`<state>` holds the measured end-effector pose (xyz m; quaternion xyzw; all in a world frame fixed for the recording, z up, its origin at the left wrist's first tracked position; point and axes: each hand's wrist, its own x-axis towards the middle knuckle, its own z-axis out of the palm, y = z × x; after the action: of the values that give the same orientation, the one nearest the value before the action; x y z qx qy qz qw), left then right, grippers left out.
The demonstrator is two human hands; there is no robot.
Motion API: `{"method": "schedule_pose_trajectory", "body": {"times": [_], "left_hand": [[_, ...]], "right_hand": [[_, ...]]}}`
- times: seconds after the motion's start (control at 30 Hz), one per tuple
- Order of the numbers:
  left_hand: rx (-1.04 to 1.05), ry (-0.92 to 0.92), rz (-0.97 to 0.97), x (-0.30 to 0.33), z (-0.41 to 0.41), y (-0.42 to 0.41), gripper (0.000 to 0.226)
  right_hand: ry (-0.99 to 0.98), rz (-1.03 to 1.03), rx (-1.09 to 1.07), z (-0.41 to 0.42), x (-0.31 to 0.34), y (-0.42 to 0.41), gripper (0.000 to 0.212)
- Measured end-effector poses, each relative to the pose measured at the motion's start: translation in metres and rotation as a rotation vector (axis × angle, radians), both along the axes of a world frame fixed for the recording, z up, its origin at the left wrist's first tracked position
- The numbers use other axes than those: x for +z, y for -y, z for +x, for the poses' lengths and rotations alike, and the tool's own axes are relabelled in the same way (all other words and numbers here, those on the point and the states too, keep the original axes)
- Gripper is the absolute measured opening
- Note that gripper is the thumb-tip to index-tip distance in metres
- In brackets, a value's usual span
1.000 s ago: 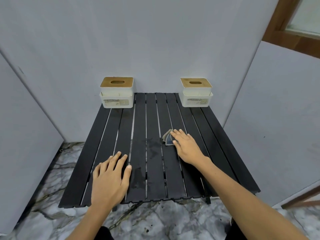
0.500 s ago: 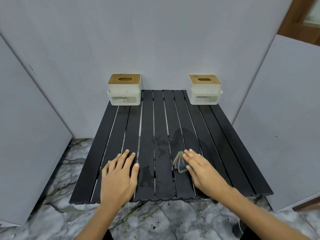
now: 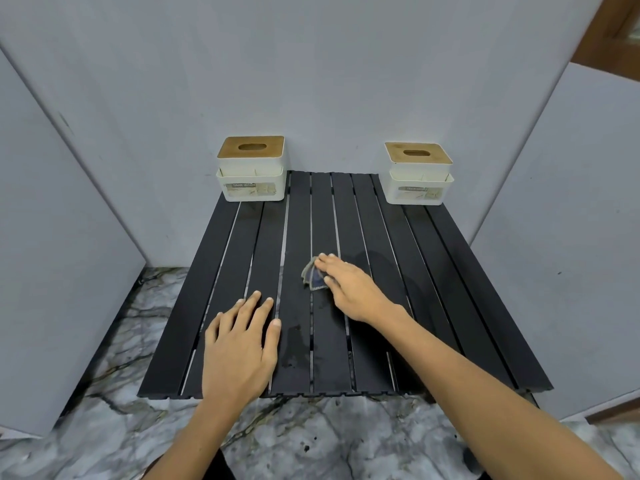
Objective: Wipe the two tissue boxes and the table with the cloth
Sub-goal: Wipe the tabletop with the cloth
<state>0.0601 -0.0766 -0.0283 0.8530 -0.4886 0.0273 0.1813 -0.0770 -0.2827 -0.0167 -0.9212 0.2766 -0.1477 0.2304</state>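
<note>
A black slatted table (image 3: 450, 271) fills the middle of the view. Two white tissue boxes with wooden lids stand at its far edge, one at the left corner (image 3: 251, 169) and one at the right corner (image 3: 419, 174). My right hand (image 3: 353, 289) lies flat with straight fingers on a small folded grey-blue cloth (image 3: 313, 277) near the table's centre; most of the cloth is hidden under the fingers. My left hand (image 3: 240, 344) rests flat, fingers spread, on the near left slats. Damp streaks show on the slats between the hands.
Grey panels (image 3: 52, 271) stand close on the left, back and right of the table. A marble-patterned floor (image 3: 311, 438) lies below the near edge. A brown wooden frame (image 3: 620, 36) shows at the top right.
My right hand has pushed the cloth from the near edge away toward the table's centre. The left hand has stayed in place on the near left slats.
</note>
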Motion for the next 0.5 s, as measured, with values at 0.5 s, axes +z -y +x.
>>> {"method": "schedule_pose_trajectory", "body": {"times": [0.5], "left_hand": [[-0.016, -0.053, 0.017, 0.001, 0.002, -0.002, 0.066]], "right_hand": [[0.052, -0.073, 0.096, -0.053, -0.009, -0.079, 0.045]]}}
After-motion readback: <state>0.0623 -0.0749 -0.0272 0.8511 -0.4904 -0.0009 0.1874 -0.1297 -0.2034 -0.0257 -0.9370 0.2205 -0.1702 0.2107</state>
